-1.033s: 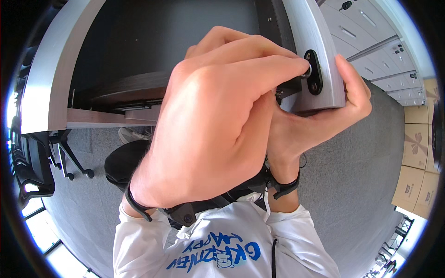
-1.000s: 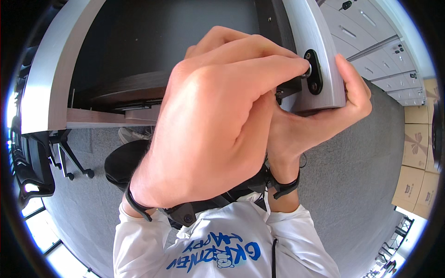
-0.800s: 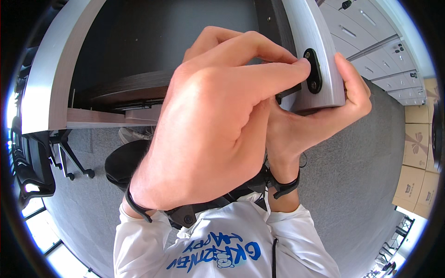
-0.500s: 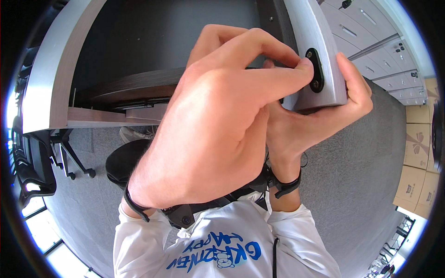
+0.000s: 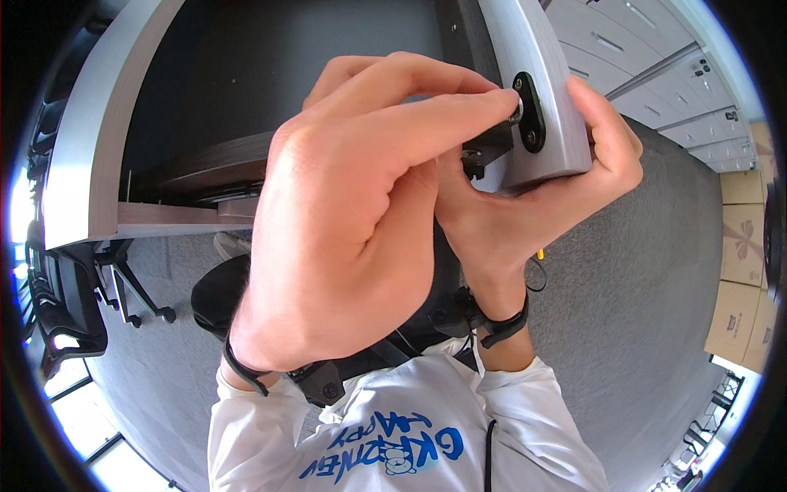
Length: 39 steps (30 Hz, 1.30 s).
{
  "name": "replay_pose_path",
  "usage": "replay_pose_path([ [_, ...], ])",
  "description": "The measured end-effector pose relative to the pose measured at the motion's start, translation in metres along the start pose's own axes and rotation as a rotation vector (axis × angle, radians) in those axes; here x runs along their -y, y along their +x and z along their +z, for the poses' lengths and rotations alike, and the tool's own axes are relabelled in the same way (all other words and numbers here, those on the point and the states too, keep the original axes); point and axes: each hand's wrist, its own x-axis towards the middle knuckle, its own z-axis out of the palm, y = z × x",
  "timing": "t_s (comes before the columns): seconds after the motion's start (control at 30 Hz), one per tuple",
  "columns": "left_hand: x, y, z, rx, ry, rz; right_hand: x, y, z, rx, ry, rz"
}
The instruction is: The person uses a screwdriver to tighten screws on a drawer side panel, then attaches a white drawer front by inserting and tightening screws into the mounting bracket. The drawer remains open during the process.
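Two hands at one grey wood-grain panel end: left hand pinching, fingertips now shifted closer onto the small metal pin beside the black oval plate, right hand gripping the panel's underside, suggesting fastening under way.

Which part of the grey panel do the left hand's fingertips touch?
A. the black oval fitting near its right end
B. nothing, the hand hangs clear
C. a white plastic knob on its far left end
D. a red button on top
A: the left hand pinches at the black oval fitting on the grey panel, which the right hand grips from beneath.
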Motion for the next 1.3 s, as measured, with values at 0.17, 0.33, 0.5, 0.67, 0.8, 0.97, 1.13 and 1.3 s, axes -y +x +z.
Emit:
replay_pose_path([
  [0.17,-0.001,0.001,-0.001,-0.005,0.001,-0.012,-0.001,0.001,-0.001,0.019,-0.028,-0.038],
  [0.33,0.0,0.0,0.001,-0.021,0.01,-0.013,0.001,0.001,0.0,0.017,-0.02,-0.033],
  [0.5,-0.001,0.0,0.002,-0.025,0.0,-0.039,0.001,0.001,-0.002,0.037,-0.038,-0.038],
  [0.67,-0.002,0.001,0.002,-0.024,0.029,-0.03,-0.002,0.001,-0.002,0.029,-0.012,-0.032],
  [0.8,-0.001,0.007,0.005,-0.057,0.046,-0.026,-0.003,-0.001,0.0,-0.006,-0.002,-0.017],
  [0.97,-0.003,0.017,0.009,-0.08,-0.01,-0.171,-0.003,-0.002,0.003,-0.031,0.006,-0.025],
  [1.13,-0.007,0.02,0.03,-0.267,-0.215,-0.28,-0.004,-0.002,0.002,-0.019,0.002,-0.024],
  [1.3,0.001,0.017,0.038,-0.351,-0.227,-0.166,-0.002,-0.003,0.004,-0.033,0.023,0.0],
])
